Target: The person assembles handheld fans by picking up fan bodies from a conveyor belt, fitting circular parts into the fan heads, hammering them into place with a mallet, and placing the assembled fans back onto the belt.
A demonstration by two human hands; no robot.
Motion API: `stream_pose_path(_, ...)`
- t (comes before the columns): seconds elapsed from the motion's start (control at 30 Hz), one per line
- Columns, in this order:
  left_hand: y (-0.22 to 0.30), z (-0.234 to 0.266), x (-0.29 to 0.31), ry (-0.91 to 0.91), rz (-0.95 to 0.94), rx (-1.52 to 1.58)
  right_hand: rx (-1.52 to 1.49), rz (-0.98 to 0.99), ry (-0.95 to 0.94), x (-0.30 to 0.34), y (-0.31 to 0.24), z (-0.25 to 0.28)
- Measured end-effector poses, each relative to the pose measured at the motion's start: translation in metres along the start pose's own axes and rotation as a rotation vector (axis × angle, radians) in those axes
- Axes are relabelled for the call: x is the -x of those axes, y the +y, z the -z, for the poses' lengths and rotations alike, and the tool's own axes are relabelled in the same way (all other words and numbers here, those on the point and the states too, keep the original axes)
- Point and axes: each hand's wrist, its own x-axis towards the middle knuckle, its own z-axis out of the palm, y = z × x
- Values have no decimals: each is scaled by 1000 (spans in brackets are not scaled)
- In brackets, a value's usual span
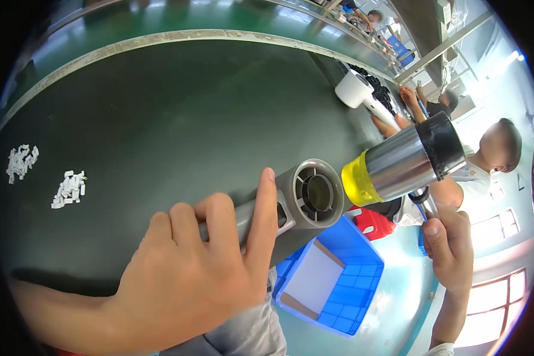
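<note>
- Two bare hands are at work by the right edge of the dark green surface (178,118)
- The left grip (193,270) is wrapped around the handle of a grey hair-dryer housing (308,221), index finger stretched along it towards the round head; the thumb is hidden
- The housing is held at the surface's right edge, near the person, its round opening turned up and showing a spoked inner ring
- The right grip (451,246) is pinched on a narrow silvery piece under a shiny metal cylinder (400,169), out past the surface's right edge
- This cylinder has a black end piece (442,145) and, at its other end, a yellow band (362,178) just beside the housing's head; I cannot tell whether the two touch
- Two loose piles of small white pieces lie on the left part of the surface: one pile (22,163) farther left, the other pile (69,190) a little nearer the person
- Near the far right corner, a co-worker's hand (387,126) holds a white hair dryer (355,89), with black parts (371,81) gathered just behind it
- Below the right edge stands a blue crate (362,270) with a white sheet (315,279) inside, and beyond it a red container (374,225)
</note>
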Motion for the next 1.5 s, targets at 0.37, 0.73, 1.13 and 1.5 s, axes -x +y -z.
stream_pose_path(0.37,6,-3,5,52,44,-107,12,3,6,9,-12,-2)
stream_pose_path(0.73,7,-3,3,68,44,-118,132,156,112,-4,-22,-7)
stream_pose_path(1.13,10,-6,2,47,41,-174,235,246,-23,-22,-23,-7)
stream_pose_path(1.5,10,-7,2,25,13,-199,159,120,-13,-22,-26,3)
